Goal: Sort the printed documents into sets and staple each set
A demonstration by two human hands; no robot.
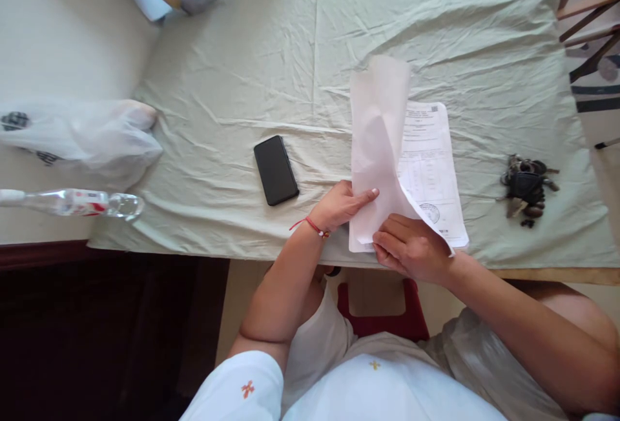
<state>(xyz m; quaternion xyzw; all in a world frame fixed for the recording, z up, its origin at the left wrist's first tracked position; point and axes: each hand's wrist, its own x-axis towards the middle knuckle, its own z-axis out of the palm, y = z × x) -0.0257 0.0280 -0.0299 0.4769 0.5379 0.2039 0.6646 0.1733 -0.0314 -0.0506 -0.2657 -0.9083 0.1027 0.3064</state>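
A stack of printed papers (431, 163) lies near the table's front edge, with a round stamp visible on the page to the right. Its upper sheets (378, 137) are turned over to the left, bowed up and showing blank backs. At the stack's left edge, my left hand (341, 206) is closed, its thumb on top of the turned sheets and its other fingers partly hidden. My right hand (411, 246) has its fingers bent together at the lower edge of a curled sheet, gripping it; the fingertips are partly covered.
A black phone (276, 170) lies left of the papers on the green tablecloth (217, 85). To the right sits a bunch of keys (527, 185). A clear bottle (72, 203) and white plastic bag (87, 140) are at far left. Below the table stands a red stool (387, 324).
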